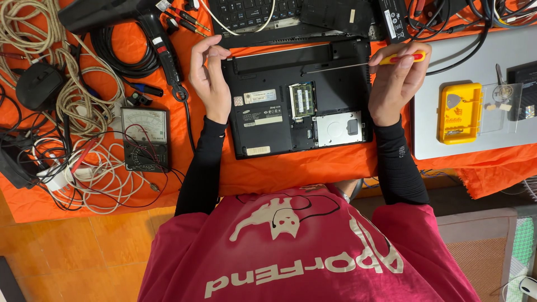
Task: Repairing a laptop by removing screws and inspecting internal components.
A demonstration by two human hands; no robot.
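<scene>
Counter's covered in an orange cloth (313, 168), tile floor below. A laptop (299, 100) lies bottom-up in the middle, covers off. Right hand (398, 78) grips a screwdriver (369, 62), shaft lying across the laptop's top edge. Left hand (210, 78) rests at the laptop's left corner, fingers curled, pinching something tiny, can't tell what. Multimeter (145, 138) and cable tangle (84, 112) crowd the left, yellow bit case (460, 113) on the right.
</scene>
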